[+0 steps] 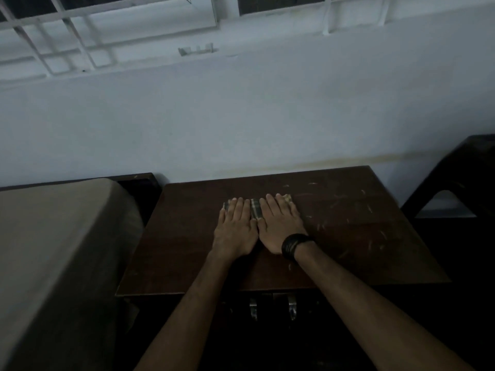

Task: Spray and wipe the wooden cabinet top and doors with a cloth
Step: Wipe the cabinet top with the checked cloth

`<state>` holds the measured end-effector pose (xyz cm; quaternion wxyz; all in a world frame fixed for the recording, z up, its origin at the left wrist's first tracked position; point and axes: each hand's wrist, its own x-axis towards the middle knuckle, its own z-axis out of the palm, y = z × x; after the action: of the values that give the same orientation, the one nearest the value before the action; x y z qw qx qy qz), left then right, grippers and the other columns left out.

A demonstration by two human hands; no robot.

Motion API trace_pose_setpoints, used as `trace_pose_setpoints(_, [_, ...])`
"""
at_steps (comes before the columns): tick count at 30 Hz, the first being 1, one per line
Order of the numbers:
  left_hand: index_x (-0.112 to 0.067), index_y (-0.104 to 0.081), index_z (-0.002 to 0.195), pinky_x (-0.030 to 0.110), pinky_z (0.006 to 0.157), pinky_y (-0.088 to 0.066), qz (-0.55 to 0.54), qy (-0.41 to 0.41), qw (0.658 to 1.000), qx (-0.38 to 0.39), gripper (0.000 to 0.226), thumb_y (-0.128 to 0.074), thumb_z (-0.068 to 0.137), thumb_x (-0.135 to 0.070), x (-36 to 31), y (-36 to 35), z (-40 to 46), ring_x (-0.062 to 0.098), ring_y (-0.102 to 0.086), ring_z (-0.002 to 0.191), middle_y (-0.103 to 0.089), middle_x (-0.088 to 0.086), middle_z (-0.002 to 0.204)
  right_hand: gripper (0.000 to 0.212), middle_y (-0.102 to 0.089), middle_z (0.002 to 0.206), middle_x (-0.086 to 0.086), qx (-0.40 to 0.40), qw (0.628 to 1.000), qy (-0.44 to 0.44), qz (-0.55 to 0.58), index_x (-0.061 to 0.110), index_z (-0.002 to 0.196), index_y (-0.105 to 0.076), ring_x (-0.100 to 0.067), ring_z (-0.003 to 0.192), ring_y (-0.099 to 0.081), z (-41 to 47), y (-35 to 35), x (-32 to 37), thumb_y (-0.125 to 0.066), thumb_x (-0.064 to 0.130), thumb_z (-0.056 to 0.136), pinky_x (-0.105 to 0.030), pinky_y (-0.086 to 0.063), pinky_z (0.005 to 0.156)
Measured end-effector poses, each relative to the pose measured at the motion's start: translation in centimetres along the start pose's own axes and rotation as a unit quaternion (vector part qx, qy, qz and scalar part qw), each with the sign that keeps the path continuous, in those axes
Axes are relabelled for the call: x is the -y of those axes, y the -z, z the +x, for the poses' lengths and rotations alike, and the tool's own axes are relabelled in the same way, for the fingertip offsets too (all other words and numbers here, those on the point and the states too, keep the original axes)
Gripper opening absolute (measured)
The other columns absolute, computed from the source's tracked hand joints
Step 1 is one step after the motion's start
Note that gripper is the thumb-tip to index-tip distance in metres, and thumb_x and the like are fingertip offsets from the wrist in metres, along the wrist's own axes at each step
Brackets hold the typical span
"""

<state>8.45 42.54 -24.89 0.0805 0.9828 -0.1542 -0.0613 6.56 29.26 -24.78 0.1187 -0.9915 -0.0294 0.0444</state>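
A checked cloth (255,208) lies flat on the wooden cabinet top (348,223), towards its rear middle, under both hands. The left hand (235,226) and right hand (278,223) press on it side by side, palms down, fingers straight and close together. The right wrist carries a dark wristband (293,245). No legible writing or branding is discernible.

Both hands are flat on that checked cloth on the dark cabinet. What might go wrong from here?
The small checked cloth is mostly hidden under the left hand and right hand, so it may bunch. The scuffed right side of the dark wooden cabinet top might be missed.
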Motion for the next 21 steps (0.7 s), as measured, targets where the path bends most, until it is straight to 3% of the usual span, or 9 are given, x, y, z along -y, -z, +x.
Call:
trace_pose_setpoints(4, [-0.015, 0.0, 0.159, 0.038, 0.124, 0.008, -0.005, -0.01, 1.0, -0.013, 0.059, -0.015, 0.107, -0.036, -1.4, -1.0, -4.4, 0.016, 0.011, 0.153, 0.005, 0.002, 0.167, 0.059, 0.004, 0.167, -0.001, -0.011, 1.0, -0.009, 0.006, 0.018, 0.159, -0.003, -0.021, 0.153, 0.009, -5.0, -0.6, 0.2, -0.012, 0.04, 0.105, -0.044, 0.005, 0.123])
trace_pose_setpoints(9, [-0.016, -0.005, 0.159, 0.037, 0.123, 0.009, 0.004, -0.024, 0.998, -0.05, 0.078, 0.01, 0.089, -0.045, -3.0, -2.2, -8.9, 0.016, 0.009, 0.153, 0.0, 0.003, 0.167, 0.078, -0.006, 0.167, -0.002, -0.036, 0.999, -0.006, -0.001, 0.018, 0.158, -0.012, -0.021, 0.153, 0.001, -9.8, -1.1, 0.2, 0.008, 0.045, 0.088, -0.043, 0.003, 0.123])
trace_pose_setpoints(12, [-0.012, -0.013, 0.159, 0.04, 0.124, 0.004, -0.009, -0.042, 0.996, -0.074, 0.076, 0.003, 0.091, -0.043, -3.9, -3.2, -10.4, 0.018, 0.004, 0.153, -0.008, 0.005, 0.167, 0.065, -0.037, 0.157, -0.006, -0.074, 0.997, -0.018, -0.006, 0.013, 0.149, -0.041, -0.025, 0.147, -0.03, -11.8, -1.6, -0.5, -0.017, 0.042, 0.096, -0.043, -0.014, 0.115])
trace_pose_setpoints(14, [-0.01, -0.023, 0.156, 0.043, 0.124, -0.007, -0.011, -0.05, 0.994, -0.094, 0.07, -0.007, 0.096, -0.04, -4.8, -3.6, -10.8, 0.02, -0.006, 0.153, -0.019, 0.008, 0.164, 0.059, -0.046, 0.152, -0.006, -0.084, 0.996, -0.032, -0.012, 0.013, 0.145, -0.049, -0.025, 0.143, -0.039, -12.8, -1.8, -1.3, -0.026, 0.039, 0.097, -0.043, -0.019, 0.112])
trace_pose_setpoints(21, [-0.007, -0.027, 0.155, 0.043, 0.121, 0.001, -0.048, -0.102, 0.989, -0.094, 0.068, -0.012, 0.097, -0.039, -10.7, -4.6, -9.7, 0.021, -0.007, 0.153, -0.02, 0.009, 0.164, 0.063, -0.032, 0.16, -0.001, -0.1, 0.991, -0.086, -0.032, 0.019, 0.153, -0.036, -0.02, 0.149, -0.024, -15.4, -1.1, -6.5, -0.016, 0.044, 0.098, -0.042, -0.012, 0.118])
